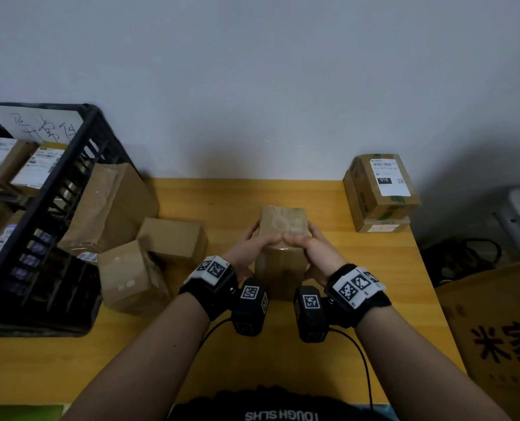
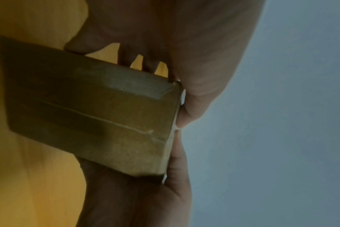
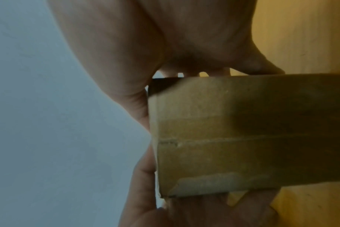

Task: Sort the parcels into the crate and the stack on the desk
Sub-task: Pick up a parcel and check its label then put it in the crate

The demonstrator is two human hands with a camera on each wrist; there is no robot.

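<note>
A taped brown cardboard parcel (image 1: 283, 238) stands over the middle of the yellow desk (image 1: 283, 189), held between both hands. My left hand (image 1: 254, 243) grips its left side, thumb on top and fingers round the far edge. My right hand (image 1: 308, 243) grips the right side the same way. In the left wrist view the parcel (image 2: 91, 112) shows its taped seam, with my left hand (image 2: 165, 61) wrapped round its upper edge. The right wrist view has the parcel (image 3: 243, 135) under my right hand (image 3: 165, 53). A black crate (image 1: 79, 165) with labelled parcels stands left. A two-parcel stack (image 1: 380, 192) sits at the back right.
Three loose brown parcels lie between crate and hands: a large one (image 1: 112, 208), a middle one (image 1: 173, 238) and a near one (image 1: 131, 275). A big cardboard box with red print (image 1: 502, 335) stands off the desk's right edge. A grey wall backs the desk.
</note>
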